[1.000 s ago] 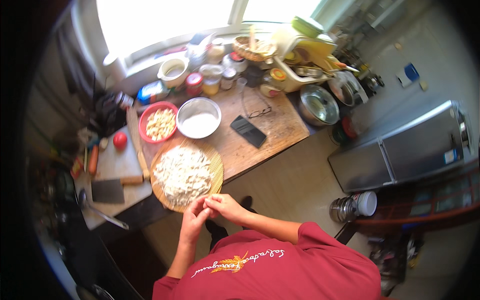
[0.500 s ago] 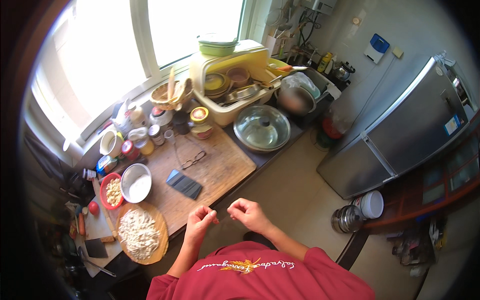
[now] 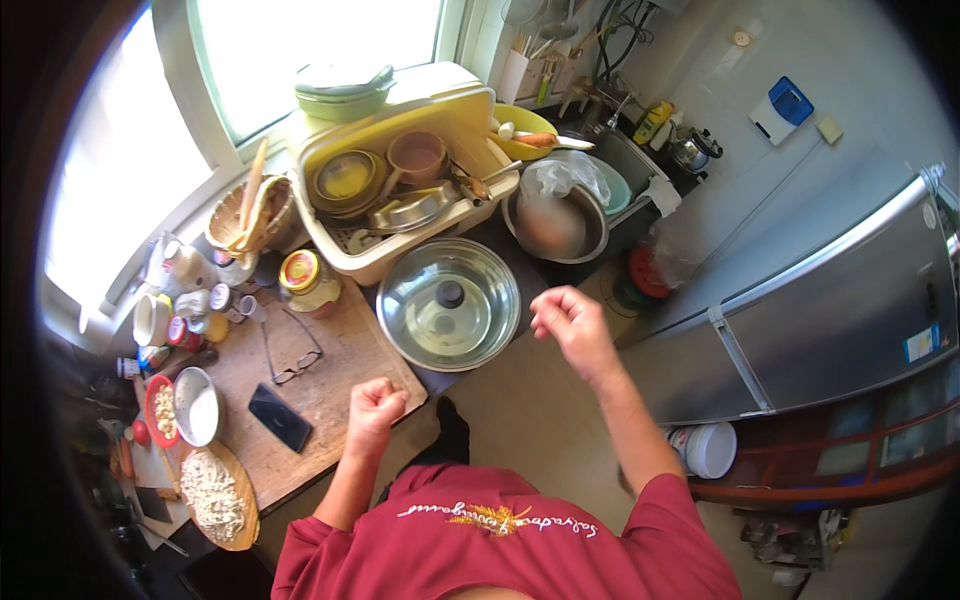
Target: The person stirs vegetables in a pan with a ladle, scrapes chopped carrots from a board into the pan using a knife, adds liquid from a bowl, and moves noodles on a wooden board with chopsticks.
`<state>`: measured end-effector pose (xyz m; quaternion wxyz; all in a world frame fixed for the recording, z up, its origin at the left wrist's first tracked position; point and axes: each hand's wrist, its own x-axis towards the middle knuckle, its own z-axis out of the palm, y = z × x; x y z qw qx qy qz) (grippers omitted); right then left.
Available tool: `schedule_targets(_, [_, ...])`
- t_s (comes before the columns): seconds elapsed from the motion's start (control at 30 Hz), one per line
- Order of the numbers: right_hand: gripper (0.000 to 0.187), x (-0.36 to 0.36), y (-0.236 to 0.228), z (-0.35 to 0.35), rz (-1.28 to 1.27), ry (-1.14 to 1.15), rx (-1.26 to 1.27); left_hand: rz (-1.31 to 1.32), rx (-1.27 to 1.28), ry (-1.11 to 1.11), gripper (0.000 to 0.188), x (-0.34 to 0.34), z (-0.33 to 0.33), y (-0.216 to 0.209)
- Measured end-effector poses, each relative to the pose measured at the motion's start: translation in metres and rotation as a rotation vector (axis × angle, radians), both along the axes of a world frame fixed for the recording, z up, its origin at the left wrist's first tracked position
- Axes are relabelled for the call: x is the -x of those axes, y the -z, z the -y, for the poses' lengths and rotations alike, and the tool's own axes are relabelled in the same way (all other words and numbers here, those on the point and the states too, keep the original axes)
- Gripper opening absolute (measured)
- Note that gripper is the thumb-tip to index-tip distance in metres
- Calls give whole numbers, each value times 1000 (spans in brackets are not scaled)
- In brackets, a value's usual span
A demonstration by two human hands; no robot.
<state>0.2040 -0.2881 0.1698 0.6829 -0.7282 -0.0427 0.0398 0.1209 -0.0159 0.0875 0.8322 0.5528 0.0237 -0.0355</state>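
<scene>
While your left hand [image 3: 376, 410] is balled into a fist and your right hand [image 3: 568, 325] curls its fingers, how tightly I cannot tell, the round pot [image 3: 420, 335] sits on the dark desk [image 3: 527, 273], just beside the wooden board [image 3: 350, 345]. Its clear, shiny glass lid [image 3: 478, 315] has a black knob [image 3: 450, 294] in the middle.

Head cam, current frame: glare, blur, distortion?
Head view: window blown out to white; head view: soft blur patch inside the metal pot, contents unreadable; head view: fridge edge bows toward the dark rim; head view: left hand and right hand fairly clear.
</scene>
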Motion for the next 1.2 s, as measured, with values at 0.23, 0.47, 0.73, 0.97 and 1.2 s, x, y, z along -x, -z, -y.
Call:
schedule_targets(0.23, [20,-131,-73,92,115,183,141,3,36,25,38,-120,54,4])
schedule_targets(0.47, [24,-343,-85,154,264,264,151,108,88,66,43,-218,113,-43])
schedule_targets(0.73, [42,-601,-63,161,893,53,909,-111,-34,-524,37,-197,145,-11])
schedule_targets(0.97, [35,-695,-52,136,965,-130,958,-69,110,-851,33,-167,219,-9])
schedule_targets(1.2, [17,-737,-50,137,925,-92,814,-26,73,-961,36,-186,252,-28])
